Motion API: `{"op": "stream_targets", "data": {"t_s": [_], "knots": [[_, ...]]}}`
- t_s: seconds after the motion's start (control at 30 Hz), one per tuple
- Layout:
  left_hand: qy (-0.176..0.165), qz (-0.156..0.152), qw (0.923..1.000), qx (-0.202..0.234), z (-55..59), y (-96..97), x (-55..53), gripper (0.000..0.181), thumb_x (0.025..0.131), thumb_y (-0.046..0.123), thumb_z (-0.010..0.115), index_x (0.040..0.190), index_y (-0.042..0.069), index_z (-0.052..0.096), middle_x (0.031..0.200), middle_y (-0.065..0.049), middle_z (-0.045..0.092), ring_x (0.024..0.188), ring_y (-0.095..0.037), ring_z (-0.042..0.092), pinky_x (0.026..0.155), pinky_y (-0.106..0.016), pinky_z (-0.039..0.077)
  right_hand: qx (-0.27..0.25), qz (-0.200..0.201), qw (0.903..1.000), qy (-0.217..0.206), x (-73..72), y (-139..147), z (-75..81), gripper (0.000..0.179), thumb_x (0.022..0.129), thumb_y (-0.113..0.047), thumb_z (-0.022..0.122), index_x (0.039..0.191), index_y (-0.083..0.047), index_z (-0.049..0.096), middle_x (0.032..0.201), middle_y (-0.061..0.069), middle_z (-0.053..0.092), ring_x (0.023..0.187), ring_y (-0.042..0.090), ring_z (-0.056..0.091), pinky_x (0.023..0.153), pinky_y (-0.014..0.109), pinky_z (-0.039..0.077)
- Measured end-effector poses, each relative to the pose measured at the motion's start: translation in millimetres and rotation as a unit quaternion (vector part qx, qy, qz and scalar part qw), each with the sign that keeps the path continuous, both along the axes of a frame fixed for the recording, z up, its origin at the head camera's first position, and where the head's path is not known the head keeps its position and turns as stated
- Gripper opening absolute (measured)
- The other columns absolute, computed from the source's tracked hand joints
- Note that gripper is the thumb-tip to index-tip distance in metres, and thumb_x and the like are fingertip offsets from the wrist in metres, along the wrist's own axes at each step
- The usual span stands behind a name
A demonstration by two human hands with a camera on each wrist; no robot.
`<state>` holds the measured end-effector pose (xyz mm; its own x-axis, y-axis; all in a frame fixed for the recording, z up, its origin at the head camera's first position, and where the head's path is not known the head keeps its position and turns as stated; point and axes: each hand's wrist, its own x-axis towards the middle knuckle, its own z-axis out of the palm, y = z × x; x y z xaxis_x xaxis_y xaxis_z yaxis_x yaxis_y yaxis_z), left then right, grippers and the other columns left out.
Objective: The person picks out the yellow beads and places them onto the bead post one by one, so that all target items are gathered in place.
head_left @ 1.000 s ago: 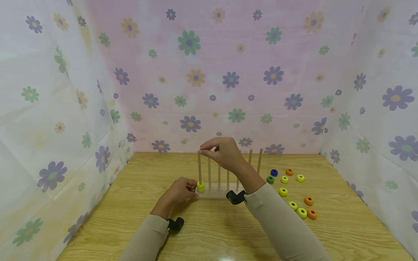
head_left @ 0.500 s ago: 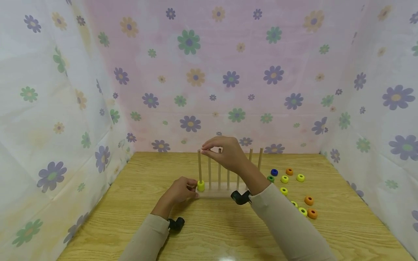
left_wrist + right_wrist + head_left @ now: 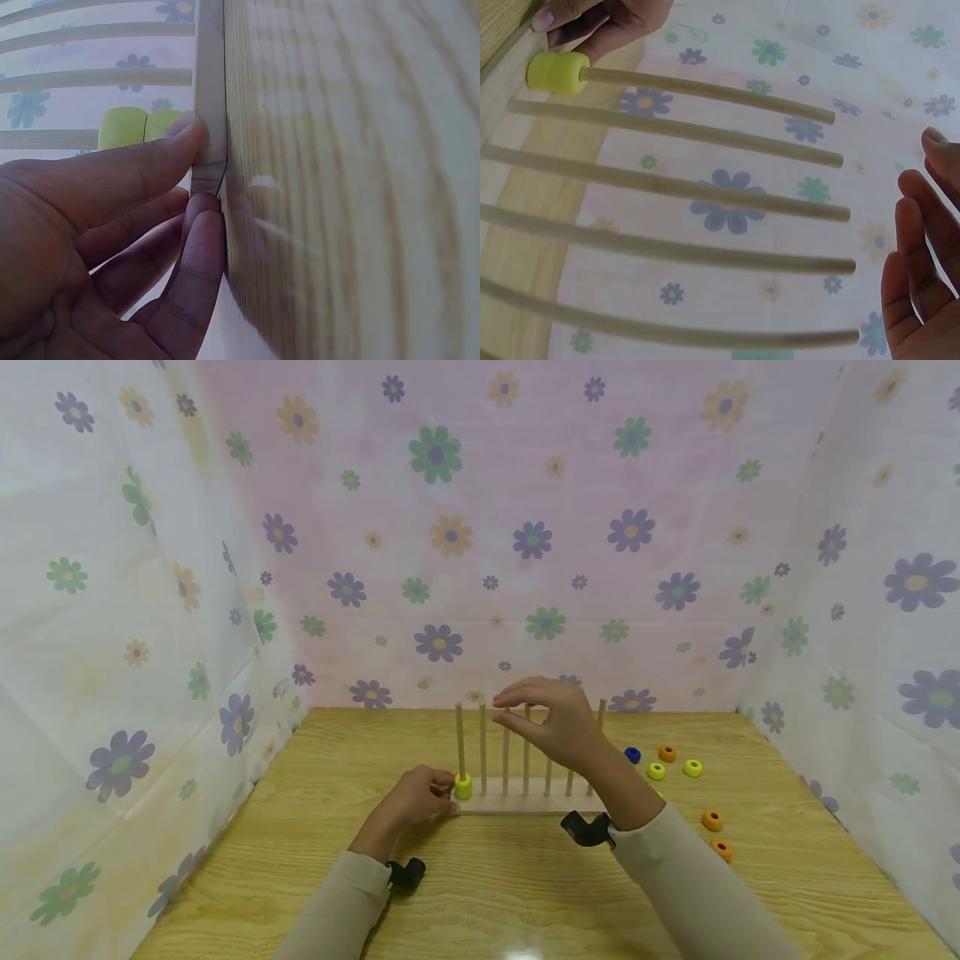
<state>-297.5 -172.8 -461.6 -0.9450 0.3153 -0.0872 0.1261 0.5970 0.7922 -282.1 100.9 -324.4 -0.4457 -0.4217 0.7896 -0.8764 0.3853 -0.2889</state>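
Observation:
A wooden peg rack (image 3: 510, 806) with several upright pegs stands on the table. Two yellow rings (image 3: 559, 73) sit stacked at the foot of its leftmost peg. My left hand (image 3: 416, 797) grips the left end of the base; in the left wrist view the thumb (image 3: 135, 169) lies on the base and the fingertips are at its end, close to the tabletop. Above the middle pegs is my right hand (image 3: 555, 722), thumb and fingers spread apart with nothing between them. In the right wrist view its fingers are apart from the peg tops (image 3: 844, 214).
On the table to the right lie a blue ring (image 3: 633, 755), orange rings (image 3: 712, 820) and yellow rings (image 3: 693, 768), some partly hidden by the right forearm. Flowered cloth (image 3: 480, 527) hangs behind and on both sides of the wooden table (image 3: 360, 735).
My right hand has moved right from the top of the leftmost peg to the middle pegs, and its thumb and fingers have parted. The left hand stays on the base.

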Motion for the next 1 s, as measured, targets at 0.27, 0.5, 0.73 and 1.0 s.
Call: {"op": "stream_targets", "data": {"t_s": [0.27,0.5,0.73,1.0], "knots": [[0.002,-0.002,1.0000,-0.001,-0.1,0.5,-0.9,0.049,0.087,0.012,0.085,0.134,0.010,0.071,0.111,-0.004,0.073,0.104,-0.021,0.069,0.066,-0.030,0.053,-0.002,-0.007,0.9999,-0.013,6.8,27,-9.1,0.019,0.089,-0.017,0.084,0.108,-0.017,0.081,0.111,-0.003,0.078,0.096,0.011,0.072,0.076,0.032,0.059],[0.003,-0.004,1.0000,0.002,-1.4,0.5,-1.8,0.049,0.086,0.012,0.086,0.133,0.010,0.071,0.121,-0.008,0.072,0.109,-0.025,0.069,0.068,-0.030,0.054,-0.001,-0.017,0.9996,-0.023,10.5,49,-19.7,0.026,0.088,-0.011,0.084,0.112,-0.021,0.080,0.109,-0.003,0.078,0.092,0.015,0.071,0.075,0.026,0.055],[-0.003,0.001,1.0000,-0.004,-1.7,-1.6,-1.2,0.050,0.087,0.012,0.085,0.135,0.010,0.071,0.116,-0.007,0.071,0.106,-0.023,0.068,0.069,-0.030,0.054,-0.012,-0.015,0.9997,-0.015,12.9,62,-26.7,0.030,0.084,-0.008,0.087,0.111,-0.019,0.081,0.106,-0.001,0.078,0.088,0.020,0.071,0.075,0.023,0.057],[-0.001,-0.006,0.9999,-0.011,-0.8,-1.9,-1.6,0.051,0.088,0.014,0.085,0.136,0.011,0.070,0.130,-0.011,0.069,0.113,-0.028,0.067,0.080,-0.037,0.060,-0.015,-0.062,0.9973,-0.036,15.4,90,-41.8,0.032,0.082,-0.006,0.088,0.110,-0.020,0.081,0.101,-0.003,0.079,0.088,0.010,0.069,0.076,0.023,0.056]]}}
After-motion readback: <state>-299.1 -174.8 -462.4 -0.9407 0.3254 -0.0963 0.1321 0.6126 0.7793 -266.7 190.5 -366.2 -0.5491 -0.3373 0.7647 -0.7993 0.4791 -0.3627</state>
